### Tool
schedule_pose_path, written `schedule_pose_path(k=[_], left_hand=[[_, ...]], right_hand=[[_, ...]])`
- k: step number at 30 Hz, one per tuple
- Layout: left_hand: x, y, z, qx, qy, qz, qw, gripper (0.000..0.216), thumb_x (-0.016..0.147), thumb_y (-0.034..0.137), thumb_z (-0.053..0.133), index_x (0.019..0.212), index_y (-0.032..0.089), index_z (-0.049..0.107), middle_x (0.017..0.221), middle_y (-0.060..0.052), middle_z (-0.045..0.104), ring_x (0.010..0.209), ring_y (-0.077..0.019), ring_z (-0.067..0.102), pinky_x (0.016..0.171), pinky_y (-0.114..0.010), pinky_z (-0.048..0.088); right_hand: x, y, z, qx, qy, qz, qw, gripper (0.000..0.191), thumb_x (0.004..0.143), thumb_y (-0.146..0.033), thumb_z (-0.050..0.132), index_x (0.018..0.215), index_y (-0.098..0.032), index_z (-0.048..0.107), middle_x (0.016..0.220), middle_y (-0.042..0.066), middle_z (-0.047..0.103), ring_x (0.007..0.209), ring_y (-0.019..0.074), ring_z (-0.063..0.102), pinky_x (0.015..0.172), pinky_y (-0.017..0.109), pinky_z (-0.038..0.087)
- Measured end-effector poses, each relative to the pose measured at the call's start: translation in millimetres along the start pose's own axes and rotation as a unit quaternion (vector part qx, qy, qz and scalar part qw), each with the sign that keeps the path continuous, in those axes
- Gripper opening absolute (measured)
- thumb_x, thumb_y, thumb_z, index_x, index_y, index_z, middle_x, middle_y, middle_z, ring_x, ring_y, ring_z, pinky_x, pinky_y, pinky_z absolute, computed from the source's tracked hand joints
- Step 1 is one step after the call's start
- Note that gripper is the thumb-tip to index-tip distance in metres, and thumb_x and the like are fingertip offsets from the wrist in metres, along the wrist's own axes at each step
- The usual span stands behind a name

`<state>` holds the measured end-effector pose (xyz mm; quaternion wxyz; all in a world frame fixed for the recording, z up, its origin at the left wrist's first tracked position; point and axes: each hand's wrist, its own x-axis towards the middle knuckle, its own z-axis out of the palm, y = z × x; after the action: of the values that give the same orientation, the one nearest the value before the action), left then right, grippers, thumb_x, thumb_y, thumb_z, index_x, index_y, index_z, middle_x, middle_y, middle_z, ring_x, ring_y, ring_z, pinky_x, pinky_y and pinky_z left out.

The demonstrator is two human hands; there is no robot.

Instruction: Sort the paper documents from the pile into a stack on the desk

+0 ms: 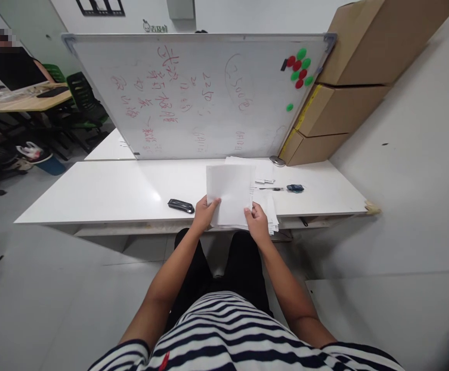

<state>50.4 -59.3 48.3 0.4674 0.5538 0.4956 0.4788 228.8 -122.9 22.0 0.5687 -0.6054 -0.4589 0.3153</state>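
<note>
My left hand [204, 212] grips the left edge of a stack of white paper [230, 193], thumb on top. On the opposite edge my right hand [256, 220] is closed too, with its thumb pressed on the sheets. The stack is held over the front edge of the white table [112, 190]. More loose sheets [269, 203] lie on the table behind and to the right of it. A black stapler [181, 206] rests just left of my left hand. How many sheets I hold cannot be made out.
A whiteboard [131, 103] with red writing and magnets stands at the table's back. Cardboard boxes [317, 149] are stacked at the right by the wall. A pen [272, 189] and a dark blue item [295, 188] lie right of the papers. A person [40, 69] sits far left.
</note>
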Motion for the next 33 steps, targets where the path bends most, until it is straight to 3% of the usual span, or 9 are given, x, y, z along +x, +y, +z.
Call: schedule_pose_path(k=[6, 13, 19, 28, 31, 33], left_hand=[[4.5, -6.9, -4.9, -0.029, -0.010, -0.020, 0.999, 0.044, 0.073, 0.050, 0.068, 0.098, 0.014, 0.070, 0.100, -0.009, 0.072, 0.091, -0.0237, 0.065, 0.076, -0.032, 0.050], [2.4, -3.2, -5.9, -0.073, -0.012, -0.016, 0.997, 0.049, 0.069, 0.047, 0.073, 0.107, 0.015, 0.067, 0.110, -0.011, 0.070, 0.100, -0.0248, 0.064, 0.087, -0.036, 0.049], [2.0, -2.7, -4.7, -0.090, -0.007, -0.013, 0.996, 0.052, 0.068, 0.046, 0.074, 0.109, 0.016, 0.065, 0.110, -0.011, 0.069, 0.098, -0.0232, 0.065, 0.085, -0.035, 0.050], [3.8, -16.6, -4.1, -0.099, 0.029, -0.051, 0.993, 0.053, 0.065, 0.050, 0.074, 0.101, 0.012, 0.068, 0.103, -0.013, 0.071, 0.089, -0.0231, 0.066, 0.077, -0.034, 0.052], [4.6, -20.8, -6.9, -0.121, 0.042, -0.064, 0.990, 0.053, 0.065, 0.049, 0.075, 0.101, 0.011, 0.068, 0.101, -0.013, 0.072, 0.088, -0.0226, 0.067, 0.078, -0.034, 0.052], [5.3, -24.1, -10.7, -0.148, 0.056, -0.074, 0.985, 0.053, 0.064, 0.048, 0.076, 0.101, 0.011, 0.068, 0.101, -0.013, 0.072, 0.087, -0.0219, 0.067, 0.079, -0.035, 0.052]], right_hand=[[6.0, -13.0, -15.8, -0.020, -0.010, -0.016, 1.000, 0.034, 0.087, -0.050, 0.048, 0.083, -0.019, 0.063, 0.068, -0.001, 0.057, 0.068, 0.0160, 0.052, 0.066, 0.027, 0.042], [6.9, -16.2, -21.5, -0.015, -0.008, -0.012, 1.000, 0.032, 0.081, -0.049, 0.058, 0.081, -0.018, 0.066, 0.069, 0.000, 0.062, 0.066, 0.0151, 0.053, 0.063, 0.026, 0.041], [5.2, -15.2, -19.7, -0.019, 0.043, -0.019, 0.999, 0.036, 0.076, -0.052, 0.065, 0.066, -0.019, 0.055, 0.056, -0.006, 0.045, 0.053, 0.0103, 0.039, 0.052, 0.024, 0.033], [10.4, -15.1, -16.6, -0.023, 0.069, -0.014, 0.997, 0.037, 0.079, -0.055, 0.061, 0.072, -0.019, 0.057, 0.058, -0.005, 0.047, 0.054, 0.0107, 0.041, 0.052, 0.023, 0.034], [29.3, -18.2, -25.5, -0.041, 0.092, -0.039, 0.994, 0.036, 0.082, -0.054, 0.058, 0.079, -0.018, 0.061, 0.063, -0.002, 0.056, 0.057, 0.0126, 0.049, 0.055, 0.024, 0.040], [53.1, -24.4, -35.3, -0.065, 0.139, -0.070, 0.986, 0.038, 0.084, -0.052, 0.054, 0.090, -0.016, 0.064, 0.072, 0.003, 0.064, 0.065, 0.0163, 0.058, 0.062, 0.027, 0.046]])
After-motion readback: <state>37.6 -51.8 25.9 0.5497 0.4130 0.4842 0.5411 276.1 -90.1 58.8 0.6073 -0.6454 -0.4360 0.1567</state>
